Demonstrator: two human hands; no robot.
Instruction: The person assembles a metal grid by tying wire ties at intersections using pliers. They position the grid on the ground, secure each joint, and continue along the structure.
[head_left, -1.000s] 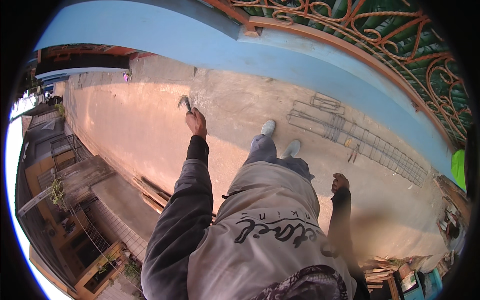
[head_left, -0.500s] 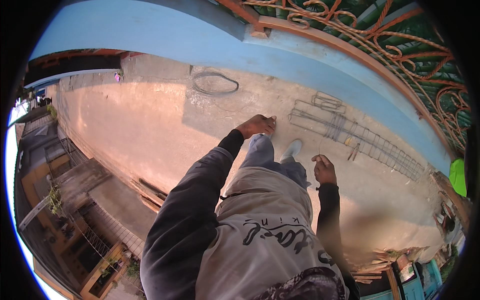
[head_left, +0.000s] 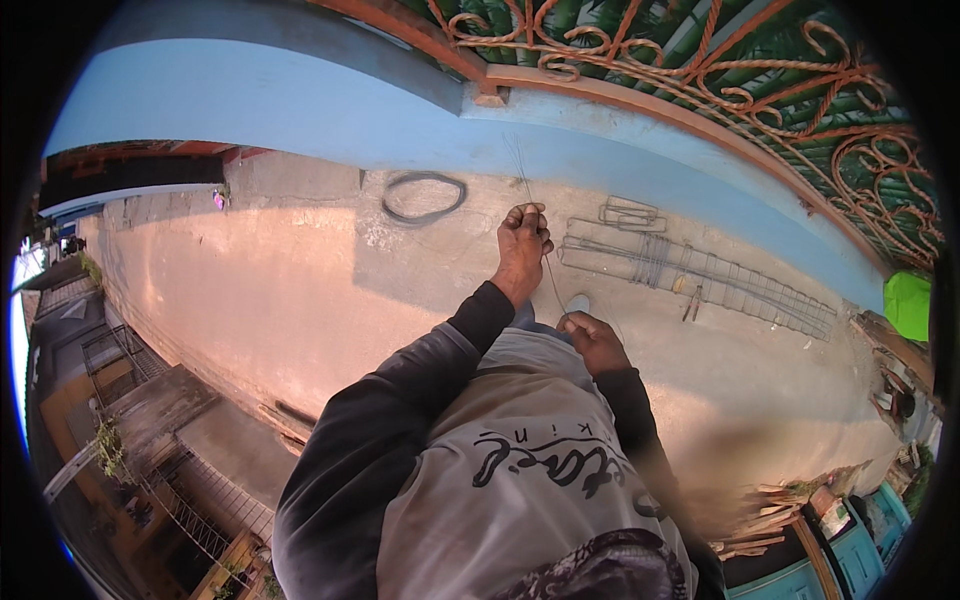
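A thin wire [head_left: 548,270] runs between both hands: the left hand [head_left: 522,243], raised out in front, has its fingers [head_left: 530,216] pinched round the upper stretch, and the right hand [head_left: 592,340], lower and nearer the body, has its fingers clenched on the lower end. The wire's long axis slants from the right hand up toward the blue wall [head_left: 300,110], its free end poking past the left hand. Bare concrete floor [head_left: 280,290] spreads to the left; a coil of wire [head_left: 423,196] lies by the wall, and a rebar cage [head_left: 700,275] lies well to the right.
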